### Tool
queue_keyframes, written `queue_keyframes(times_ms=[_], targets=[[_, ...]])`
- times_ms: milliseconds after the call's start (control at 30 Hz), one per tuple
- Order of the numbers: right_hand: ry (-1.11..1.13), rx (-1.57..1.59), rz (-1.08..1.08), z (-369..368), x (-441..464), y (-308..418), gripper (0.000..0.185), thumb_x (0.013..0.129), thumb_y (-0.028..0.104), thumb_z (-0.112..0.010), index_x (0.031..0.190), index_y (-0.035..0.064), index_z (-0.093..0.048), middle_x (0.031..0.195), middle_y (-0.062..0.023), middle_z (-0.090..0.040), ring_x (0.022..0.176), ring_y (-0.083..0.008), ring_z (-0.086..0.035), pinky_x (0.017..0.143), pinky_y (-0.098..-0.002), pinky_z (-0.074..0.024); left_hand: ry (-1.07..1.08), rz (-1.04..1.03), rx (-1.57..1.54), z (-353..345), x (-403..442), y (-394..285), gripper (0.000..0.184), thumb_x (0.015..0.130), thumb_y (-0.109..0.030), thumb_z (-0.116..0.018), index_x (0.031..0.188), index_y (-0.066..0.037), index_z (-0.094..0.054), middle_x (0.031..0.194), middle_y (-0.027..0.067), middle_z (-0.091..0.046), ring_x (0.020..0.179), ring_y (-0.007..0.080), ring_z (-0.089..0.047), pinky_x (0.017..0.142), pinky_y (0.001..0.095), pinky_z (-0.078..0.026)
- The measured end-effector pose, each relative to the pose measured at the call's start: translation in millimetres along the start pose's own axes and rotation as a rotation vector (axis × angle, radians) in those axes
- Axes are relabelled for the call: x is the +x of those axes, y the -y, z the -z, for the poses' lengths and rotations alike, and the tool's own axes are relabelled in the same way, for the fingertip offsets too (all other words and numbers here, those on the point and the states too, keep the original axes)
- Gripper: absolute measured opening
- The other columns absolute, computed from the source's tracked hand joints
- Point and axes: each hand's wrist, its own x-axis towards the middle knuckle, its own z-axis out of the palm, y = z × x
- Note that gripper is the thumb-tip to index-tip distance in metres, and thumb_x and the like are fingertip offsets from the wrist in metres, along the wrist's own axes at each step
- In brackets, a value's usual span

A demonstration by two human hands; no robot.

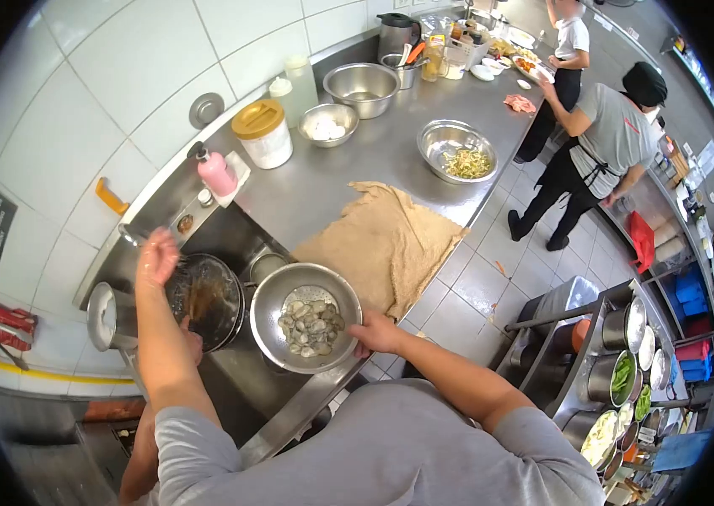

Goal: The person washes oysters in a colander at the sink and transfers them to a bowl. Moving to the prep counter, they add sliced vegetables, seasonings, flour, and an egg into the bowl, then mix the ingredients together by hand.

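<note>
My right hand (376,331) grips the rim of a metal colander (268,325), fingers wrapped under its right side. Grey, shiny shellfish, apparently shucked oysters (311,327), lie in the bottom of the bowl, which is held over the sink's edge. My left hand (156,259) is raised beside the metal tap (130,235), its fingers loosely apart with nothing seen in them. Below that hand, in the sink, is a dark round pot (220,291) with brownish contents. Another person's hand (191,339) reaches to the pot's near side, partly hidden by my left forearm.
A tan cloth (382,240) lies on the steel counter right of the sink. Behind stand a pink pump bottle (216,173), a yellow-lidded tub (263,135) and steel bowls (363,88). A co-worker (606,135) stands across the aisle. A shelf with food pots (614,375) is at right.
</note>
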Motion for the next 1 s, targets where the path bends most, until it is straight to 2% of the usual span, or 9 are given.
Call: queue_keyframes(times_ms=[133,200,333,400,467,600,700,800,1000], targets=[[-0.173,-0.045,-0.028,-16.4,-2.6,26.0,0.038,0.095,0.017,-0.054,0.127,-0.0049,-0.051,0.082,-0.0171,-0.070,0.059,-0.0237,-0.071,0.051,-0.0355,-0.0600,0.241,0.762,0.802,-221.0,-66.8,54.2,0.024,0.093,-0.009,-0.068,0.111,0.006,-0.066,0.099,0.0167,-0.073,0.087,0.0249,-0.074,0.079,0.0389,-0.062],[-0.131,0.094,-0.061,-20.5,12.5,27.4,0.036,0.095,0.018,-0.053,0.122,-0.0067,-0.056,0.081,-0.0183,-0.070,0.058,-0.0255,-0.071,0.051,-0.0370,-0.0601,0.369,0.820,0.879,-233.6,-71.6,95.9,0.026,0.096,-0.018,-0.064,0.109,0.004,-0.069,0.099,0.0148,-0.074,0.083,0.0235,-0.072,0.076,0.0330,-0.060],[-0.078,0.150,-0.090,-20.2,26.7,54.5,0.031,0.095,0.014,-0.048,0.117,-0.0071,-0.056,0.078,-0.0165,-0.069,0.054,-0.0220,-0.068,0.044,-0.0326,-0.0556,0.342,0.297,1.843,-201.6,-37.8,161.6,0.027,0.090,-0.028,-0.066,0.104,-0.007,-0.075,0.092,0.0132,-0.075,0.072,0.0298,-0.071,0.068,0.0399,-0.057],[-0.097,0.158,-0.055,-16.8,29.6,71.3,0.031,0.095,0.014,-0.048,0.116,-0.0081,-0.056,0.078,-0.0167,-0.069,0.054,-0.0215,-0.067,0.045,-0.0319,-0.0551,-0.080,0.140,1.848,-204.1,-51.1,213.3,0.029,0.086,-0.035,-0.068,0.103,-0.013,-0.076,0.097,0.0098,-0.073,0.083,0.0337,-0.068,0.077,0.0464,-0.053],[-0.121,0.218,-0.034,-11.0,32.4,74.5,0.030,0.095,0.013,-0.047,0.115,-0.0074,-0.056,0.080,-0.0163,-0.069,0.055,-0.0208,-0.067,0.045,-0.0310,-0.0545,-0.040,-0.343,2.003,-252.1,-95.1,248.8,0.034,0.081,-0.037,-0.072,0.105,-0.013,-0.074,0.109,0.0083,-0.069,0.105,0.0335,-0.062,0.093,0.0490,-0.047],[-0.116,0.244,0.000,11.7,35.9,56.3,0.032,0.095,0.012,-0.047,0.119,-0.0059,-0.055,0.083,-0.0169,-0.069,0.056,-0.0207,-0.067,0.045,-0.0312,-0.0545,0.329,0.104,2.122,-267.4,-105.5,254.7,0.047,0.078,-0.042,-0.075,0.115,-0.014,-0.071,0.122,0.0154,-0.060,0.126,0.0334,-0.049,0.105,0.0559,-0.038],[-0.220,0.299,0.058,7.0,21.3,70.3,0.035,0.095,0.011,-0.047,0.125,-0.0052,-0.052,0.084,-0.0173,-0.068,0.055,-0.0211,-0.067,0.044,-0.0317,-0.0545,-0.097,-0.133,2.219,-272.2,-127.4,248.2,0.050,0.077,-0.028,-0.076,0.124,-0.017,-0.064,0.120,0.0187,-0.060,0.119,0.0354,-0.056,0.104,0.0515,-0.042],[-0.191,0.224,0.092,0.7,17.9,70.9,0.038,0.094,0.010,-0.048,0.129,-0.0056,-0.049,0.087,-0.0182,-0.068,0.057,-0.0216,-0.068,0.045,-0.0323,-0.0549,0.046,0.310,2.012,-267.9,-119.5,252.7,0.050,0.079,-0.018,-0.074,0.128,-0.018,-0.063,0.122,0.0201,-0.059,0.118,0.0391,-0.058,0.101,0.0479,-0.048],[-0.067,0.223,-0.031,4.4,25.7,48.4,0.037,0.095,0.011,-0.049,0.126,-0.0084,-0.049,0.089,-0.0199,-0.068,0.060,-0.0234,-0.069,0.047,-0.0329,-0.0552,-0.117,0.223,2.075,-244.9,-95.6,231.1,0.032,0.077,-0.014,-0.077,0.109,-0.013,-0.076,0.105,0.0196,-0.072,0.102,0.0367,-0.069,0.093,0.0455,-0.054]])
